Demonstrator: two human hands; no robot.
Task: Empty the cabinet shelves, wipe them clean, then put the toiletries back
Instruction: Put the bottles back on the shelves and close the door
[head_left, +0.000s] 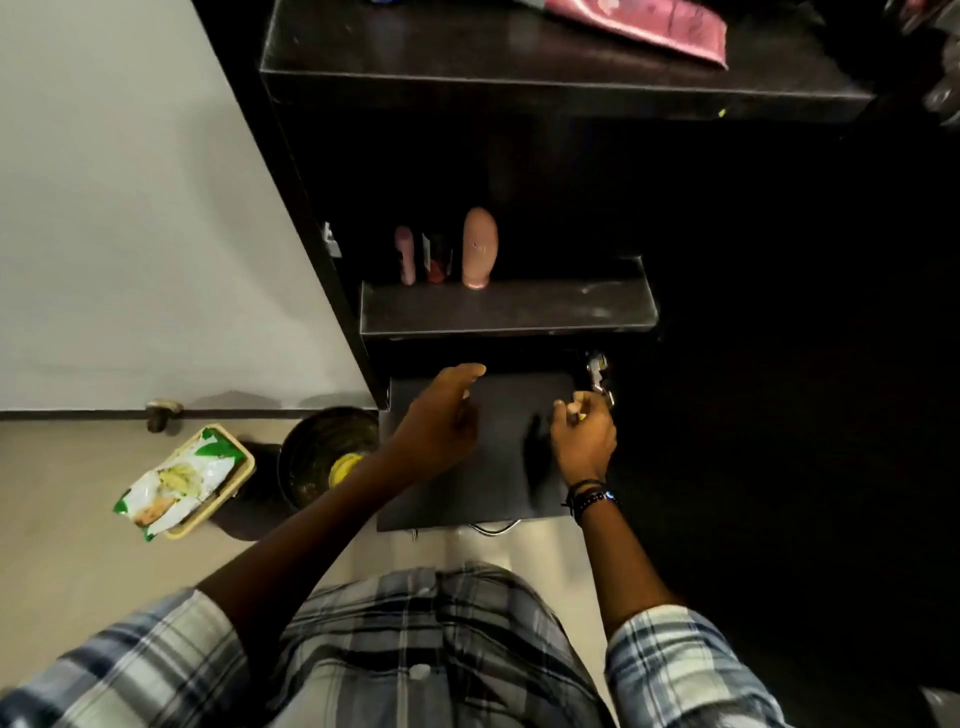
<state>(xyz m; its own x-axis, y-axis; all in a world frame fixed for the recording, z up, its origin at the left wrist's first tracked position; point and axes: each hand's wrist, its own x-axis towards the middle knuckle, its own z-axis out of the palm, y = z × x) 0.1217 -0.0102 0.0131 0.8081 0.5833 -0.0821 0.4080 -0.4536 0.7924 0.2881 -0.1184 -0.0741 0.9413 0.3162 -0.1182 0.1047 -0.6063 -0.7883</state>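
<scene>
Head view is looking down into a dark cabinet (322, 208). Three toiletries are standing upright at the left end of the middle shelf (519, 309): a tall pink bottle (480, 247), a slimmer pink tube (405, 254) and a dark red item (436, 262) between them, their long axes vertical.

Both hands are hovering lower in the frame, over the bottom board (493, 467). The left hand (441, 415) is reaching up-frame with its grip apart, fingers loosely spread and holding nothing. It is lying almost directly below the bottles, so it is likely the nearer hand for lifting them out. The right hand (584, 441) is keeping its grip pinched on a small pale object (574, 411); what that is, I cannot tell.

On the floor at lower left, a round bin (311, 441) is holding something yellow (345, 467), and a tray (228, 499) is carrying a green-and-white packet (176, 483). A pink pouch (649, 26) is lying on the top shelf (467, 52).
</scene>
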